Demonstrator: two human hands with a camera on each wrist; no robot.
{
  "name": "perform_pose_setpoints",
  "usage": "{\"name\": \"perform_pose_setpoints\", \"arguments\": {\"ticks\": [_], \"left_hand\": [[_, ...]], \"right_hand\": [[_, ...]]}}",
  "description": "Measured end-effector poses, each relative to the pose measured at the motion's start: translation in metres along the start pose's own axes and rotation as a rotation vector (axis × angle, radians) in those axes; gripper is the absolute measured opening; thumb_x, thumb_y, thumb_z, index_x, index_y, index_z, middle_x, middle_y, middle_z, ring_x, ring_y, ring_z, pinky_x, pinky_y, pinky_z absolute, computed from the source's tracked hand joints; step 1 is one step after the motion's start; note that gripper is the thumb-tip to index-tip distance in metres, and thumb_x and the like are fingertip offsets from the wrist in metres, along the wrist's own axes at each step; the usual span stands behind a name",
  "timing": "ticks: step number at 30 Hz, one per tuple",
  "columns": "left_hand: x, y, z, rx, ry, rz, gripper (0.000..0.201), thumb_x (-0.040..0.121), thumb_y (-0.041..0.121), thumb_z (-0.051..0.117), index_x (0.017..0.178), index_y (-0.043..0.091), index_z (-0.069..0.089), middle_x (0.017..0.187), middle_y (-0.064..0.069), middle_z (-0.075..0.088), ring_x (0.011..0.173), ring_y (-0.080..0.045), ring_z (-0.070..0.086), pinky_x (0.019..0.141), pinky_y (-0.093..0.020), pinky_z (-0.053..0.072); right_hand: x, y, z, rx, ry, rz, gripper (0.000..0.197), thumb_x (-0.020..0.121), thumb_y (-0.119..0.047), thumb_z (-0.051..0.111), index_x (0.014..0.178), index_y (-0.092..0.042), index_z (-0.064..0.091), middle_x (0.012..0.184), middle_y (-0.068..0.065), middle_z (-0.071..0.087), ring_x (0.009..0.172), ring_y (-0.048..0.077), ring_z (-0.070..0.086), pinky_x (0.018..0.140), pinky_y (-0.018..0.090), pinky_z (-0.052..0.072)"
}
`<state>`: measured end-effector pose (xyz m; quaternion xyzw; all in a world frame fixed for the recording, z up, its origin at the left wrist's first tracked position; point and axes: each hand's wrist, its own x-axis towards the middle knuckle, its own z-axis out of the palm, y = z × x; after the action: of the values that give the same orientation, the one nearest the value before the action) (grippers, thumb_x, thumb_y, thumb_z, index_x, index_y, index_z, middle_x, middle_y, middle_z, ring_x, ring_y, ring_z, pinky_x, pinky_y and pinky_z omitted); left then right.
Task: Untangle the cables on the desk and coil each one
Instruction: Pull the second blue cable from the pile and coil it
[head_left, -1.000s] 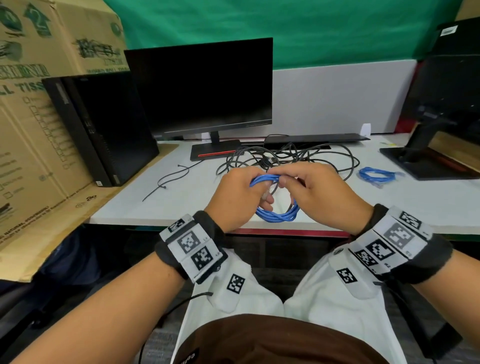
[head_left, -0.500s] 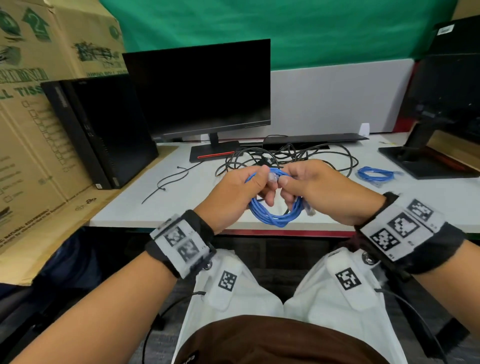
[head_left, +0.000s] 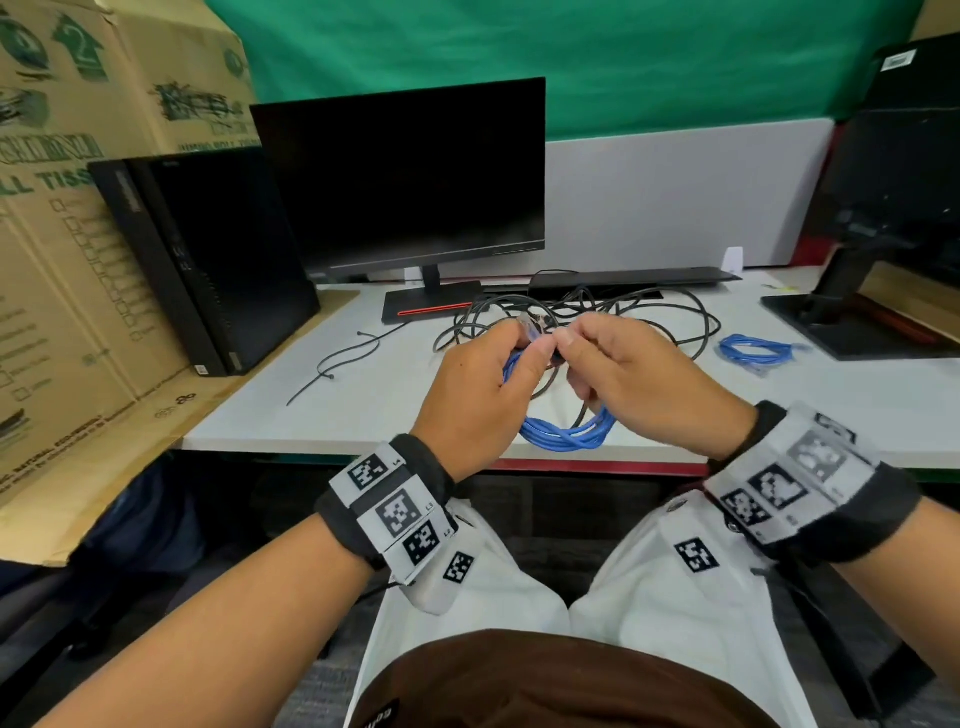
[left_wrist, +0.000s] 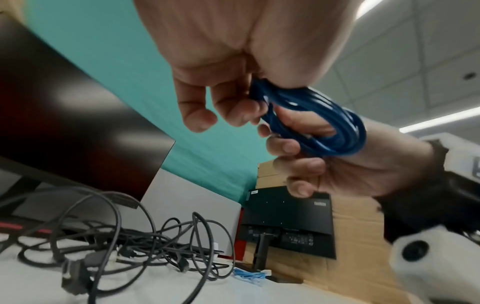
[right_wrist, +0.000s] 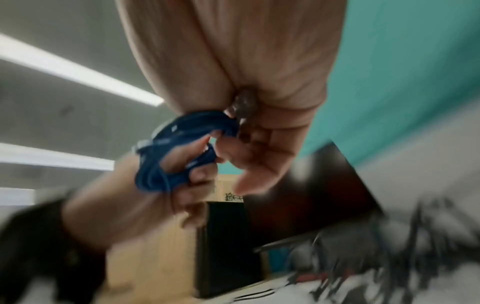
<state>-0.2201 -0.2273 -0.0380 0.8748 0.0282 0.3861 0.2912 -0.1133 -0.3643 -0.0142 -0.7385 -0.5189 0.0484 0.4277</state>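
Observation:
A blue cable coil (head_left: 566, 435) hangs between both hands above the desk's front edge. My left hand (head_left: 483, 384) grips one side of the loops, thumb on top; the same coil (left_wrist: 324, 123) runs under its palm in the left wrist view. My right hand (head_left: 623, 374) holds the other side and pinches the cable's clear plug (head_left: 529, 328) near my left thumb. The right wrist view is blurred but shows the blue coil (right_wrist: 176, 156) wrapped over fingers. Behind the hands lies a tangle of black cables (head_left: 582, 312) on the white desk (head_left: 363, 415). A second blue cable bundle (head_left: 753, 351) lies at the right.
A monitor (head_left: 405, 182) stands at the back, a black PC tower (head_left: 208, 260) and cardboard boxes (head_left: 62, 208) at the left. A second monitor's stand (head_left: 852, 312) is at the right. A thin black cable (head_left: 337, 364) lies loose at the left.
Both hands rose and moved further over the desk with the blue coil. The clear plug end moved up above the left thumb, pinched by the right fingers.

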Motion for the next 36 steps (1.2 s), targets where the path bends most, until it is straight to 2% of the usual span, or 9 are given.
{"name": "perform_pose_setpoints", "arguments": {"ticks": [4,8,13,19,22,24,27,32,36], "left_hand": [[0.000,-0.001,0.002,0.001,-0.021,-0.055,0.031,0.105,0.028,0.047,0.074,0.025,0.045,0.061,0.009,0.043,0.056,-0.008,0.040,0.052,-0.019,0.032],[-0.005,-0.001,0.006,0.021,0.030,-0.034,0.036,0.103,0.026,0.051,0.067,0.025,0.045,0.055,0.011,0.039,0.054,-0.009,0.039,0.049,-0.018,0.030],[-0.008,-0.006,0.007,0.037,0.012,-0.034,0.040,0.103,0.027,0.051,0.069,0.007,0.055,0.055,0.002,0.043,0.053,-0.016,0.039,0.053,-0.029,0.034],[-0.006,-0.004,0.011,0.008,-0.099,-0.123,0.040,0.106,0.032,0.039,0.067,0.022,0.043,0.056,0.008,0.042,0.052,-0.007,0.041,0.053,-0.017,0.033],[-0.004,-0.006,0.014,-0.141,-0.162,-0.224,0.043,0.106,0.039,0.035,0.074,0.013,0.049,0.059,0.000,0.044,0.052,-0.011,0.039,0.054,-0.027,0.036],[0.000,-0.009,0.015,-0.176,-0.208,-0.260,0.046,0.104,0.044,0.034,0.082,0.007,0.051,0.066,-0.004,0.044,0.058,-0.015,0.040,0.057,-0.033,0.036],[0.001,-0.014,0.017,-0.088,-0.245,-0.228,0.037,0.103,0.046,0.038,0.090,0.014,0.051,0.072,-0.004,0.048,0.059,-0.013,0.039,0.059,-0.028,0.038],[0.003,-0.027,0.018,-0.076,-0.213,-0.243,0.022,0.103,0.038,0.047,0.089,0.021,0.050,0.070,0.006,0.046,0.056,-0.002,0.040,0.054,-0.016,0.038],[0.008,-0.040,0.016,-0.127,-0.191,-0.316,0.019,0.101,0.039,0.051,0.094,0.021,0.050,0.070,0.010,0.046,0.052,-0.003,0.042,0.053,-0.019,0.038]], "right_hand": [[-0.007,0.005,0.006,-0.267,-0.065,-0.151,0.020,0.103,-0.028,0.047,0.116,-0.014,0.054,0.080,0.003,0.062,0.070,0.010,0.058,0.066,0.031,0.048],[-0.005,0.008,0.010,-0.308,0.031,-0.191,0.020,0.103,-0.024,0.047,0.100,-0.006,0.056,0.060,-0.009,0.044,0.052,0.006,0.045,0.051,0.018,0.035],[-0.005,0.011,0.014,-0.334,-0.042,-0.187,0.023,0.102,-0.026,0.049,0.103,-0.006,0.059,0.070,-0.001,0.055,0.063,0.017,0.052,0.060,0.033,0.045],[-0.005,0.016,0.018,-0.389,-0.004,-0.192,0.023,0.102,-0.030,0.049,0.104,-0.009,0.058,0.066,-0.006,0.050,0.059,0.012,0.049,0.055,0.032,0.041],[-0.002,0.022,0.023,-0.340,-0.029,-0.145,0.022,0.103,-0.028,0.047,0.096,-0.009,0.054,0.070,-0.002,0.053,0.062,0.017,0.051,0.059,0.038,0.044],[0.002,0.028,0.025,-0.301,-0.001,-0.081,0.027,0.104,-0.028,0.046,0.080,-0.015,0.046,0.066,-0.002,0.049,0.057,0.012,0.045,0.054,0.025,0.037],[0.007,0.036,0.023,-0.250,0.052,0.051,0.036,0.103,-0.032,0.046,0.070,-0.021,0.037,0.063,-0.004,0.042,0.053,0.009,0.036,0.051,0.015,0.036],[0.012,0.040,0.021,-0.098,0.016,0.151,0.029,0.100,-0.039,0.052,0.086,-0.014,0.054,0.073,0.004,0.061,0.048,0.005,0.050,0.043,0.013,0.038],[0.016,0.043,0.009,0.266,0.001,0.256,0.017,0.095,-0.028,0.065,0.104,-0.015,0.063,0.083,0.005,0.072,0.059,0.011,0.063,0.053,0.033,0.057]]}}
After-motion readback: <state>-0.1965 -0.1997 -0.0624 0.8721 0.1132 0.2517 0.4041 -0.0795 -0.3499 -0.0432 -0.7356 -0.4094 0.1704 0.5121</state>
